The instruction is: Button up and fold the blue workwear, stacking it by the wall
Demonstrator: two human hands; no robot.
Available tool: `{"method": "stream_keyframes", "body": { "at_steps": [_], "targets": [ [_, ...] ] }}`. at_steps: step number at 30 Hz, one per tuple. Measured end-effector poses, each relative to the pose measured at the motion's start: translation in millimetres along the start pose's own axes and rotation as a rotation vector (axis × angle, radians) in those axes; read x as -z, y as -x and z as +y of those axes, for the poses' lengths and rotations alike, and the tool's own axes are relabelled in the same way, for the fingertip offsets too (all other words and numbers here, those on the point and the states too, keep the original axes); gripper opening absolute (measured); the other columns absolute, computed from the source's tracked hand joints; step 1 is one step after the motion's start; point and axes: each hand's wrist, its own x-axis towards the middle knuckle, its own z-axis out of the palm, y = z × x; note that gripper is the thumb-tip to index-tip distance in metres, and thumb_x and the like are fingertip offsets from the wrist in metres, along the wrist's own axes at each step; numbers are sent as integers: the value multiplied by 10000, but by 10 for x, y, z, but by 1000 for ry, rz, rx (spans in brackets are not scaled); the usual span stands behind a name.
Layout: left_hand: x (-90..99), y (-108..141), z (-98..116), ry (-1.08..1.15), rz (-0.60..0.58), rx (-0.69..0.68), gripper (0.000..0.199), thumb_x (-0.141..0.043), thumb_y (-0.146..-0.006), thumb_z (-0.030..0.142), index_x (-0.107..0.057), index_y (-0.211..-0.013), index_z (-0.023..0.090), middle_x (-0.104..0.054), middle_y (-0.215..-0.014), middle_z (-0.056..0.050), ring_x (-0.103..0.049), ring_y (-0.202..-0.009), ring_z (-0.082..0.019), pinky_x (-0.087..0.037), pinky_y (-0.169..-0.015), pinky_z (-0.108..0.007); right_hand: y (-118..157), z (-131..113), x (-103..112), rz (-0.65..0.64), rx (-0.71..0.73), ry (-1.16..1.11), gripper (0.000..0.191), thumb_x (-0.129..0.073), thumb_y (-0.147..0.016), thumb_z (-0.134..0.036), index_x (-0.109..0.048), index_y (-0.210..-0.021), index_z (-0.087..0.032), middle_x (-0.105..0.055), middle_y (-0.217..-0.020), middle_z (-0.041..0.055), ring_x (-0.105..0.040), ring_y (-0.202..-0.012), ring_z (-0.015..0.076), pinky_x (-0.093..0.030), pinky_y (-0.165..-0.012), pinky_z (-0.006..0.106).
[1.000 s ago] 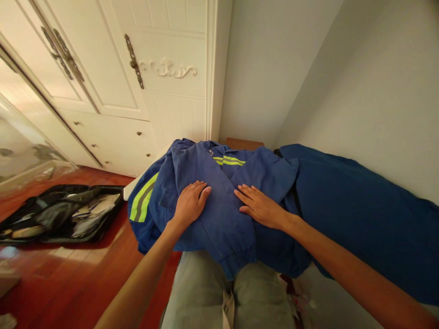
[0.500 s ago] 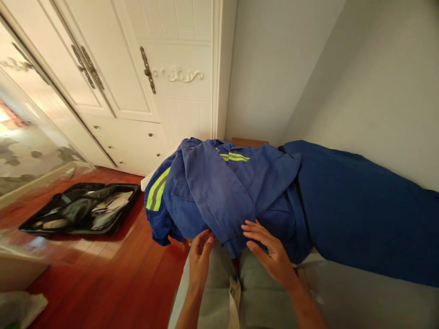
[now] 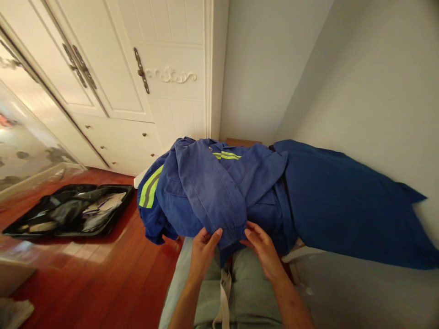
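Observation:
A blue work jacket (image 3: 206,183) with yellow-and-grey reflective stripes lies in front of me, one sleeve crossed over its front with the cuff towards me. My left hand (image 3: 206,244) pinches the left side of that cuff between thumb and fingers. On the cuff's right side, my right hand (image 3: 259,240) grips the edge, thumb on top. Dark blue cloth (image 3: 336,201) stretches out to the right of the jacket, beyond a black band.
An open black suitcase (image 3: 68,212) with items inside lies on the red wooden floor (image 3: 126,265) at the left. White cabinets (image 3: 171,114) stand behind, beside a grey wall (image 3: 267,68). My legs in grey-green trousers (image 3: 254,283) are below the cuff.
Both hands have closed on the sleeve cuff, which now sits raised between them; before, the right hand was spread beside it. The view has shifted slightly right.

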Motion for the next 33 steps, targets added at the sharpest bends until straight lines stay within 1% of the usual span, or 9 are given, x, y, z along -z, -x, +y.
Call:
{"method": "stream_keyframes", "body": {
  "at_steps": [2,5,8,11,14,18,24,28,33],
  "targets": [
    [28,20,16,-39,7,-17,383,-705,-764,601,-687,-783,218,-520,-522,35,-408,-425,-107,-314,-433,-241,-3,19,-106,-29,4,-37,595,-830,-709,-536,-677,-1187,-217,-693,-1165,78,-672,-1020,227,-583,-823,337],
    [49,37,28,-85,25,-46,451,-669,-771,644,-622,-640,216,-487,-524,24,-435,-487,-126,-351,-497,-257,-38,-13,-222,-116,45,-177,588,-730,-783,-625,-670,-1200,-214,-665,-1252,96,-656,-1101,262,-581,-840,374],
    [56,47,23,-133,114,-132,510,-624,-805,648,-535,-542,221,-469,-562,6,-446,-565,-145,-383,-569,-273,-86,-74,-238,-194,30,-314,623,-633,-826,-697,-652,-1239,-231,-655,-1282,98,-648,-1147,275,-576,-884,421],
    [44,68,26,-143,206,-220,545,-617,-837,604,-453,-486,220,-464,-601,-7,-481,-648,-160,-428,-656,-282,-130,-83,-193,-193,8,-391,557,-594,-851,-692,-668,-1202,-266,-670,-1266,64,-657,-1148,251,-563,-937,435],
    [1,96,59,71,136,-117,435,-640,-829,581,-562,-582,231,-583,-665,-17,-566,-671,-176,-476,-661,-301,-194,-37,-196,-139,-21,-396,468,-693,-801,-606,-705,-1097,-244,-695,-1214,56,-673,-1116,242,-560,-948,421],
    [-69,124,154,426,107,19,285,-744,-733,530,-703,-848,273,-747,-933,-51,-695,-785,-228,-559,-675,-349,-310,-3,-328,-108,-4,-288,476,-820,-657,-511,-730,-1004,-198,-728,-1113,80,-681,-1080,260,-553,-958,411],
    [-63,151,271,436,-59,134,419,-818,-691,431,-688,-1059,280,-764,-1024,-55,-740,-785,-258,-599,-658,-383,-384,-72,-484,-6,76,-148,363,-804,-631,-421,-742,-908,-195,-744,-908,46,-695,-884,215,-567,-852,347],
    [-69,153,328,420,25,87,438,-816,-665,417,-667,-1052,278,-764,-1034,-50,-745,-913,-275,-613,-766,-405,-279,-133,-469,51,94,-163,400,-827,-594,-402,-715,-915,-192,-734,-859,26,-688,-834,208,-562,-757,313],
    [-198,152,332,392,129,-26,440,-777,-688,426,-644,-1092,309,-747,-1133,-40,-689,-1121,-264,-570,-954,-408,-122,-116,-374,63,77,-278,335,-775,-682,-456,-684,-910,-227,-724,-860,0,-673,-773,193,-532,-640,282]
  ]
}}
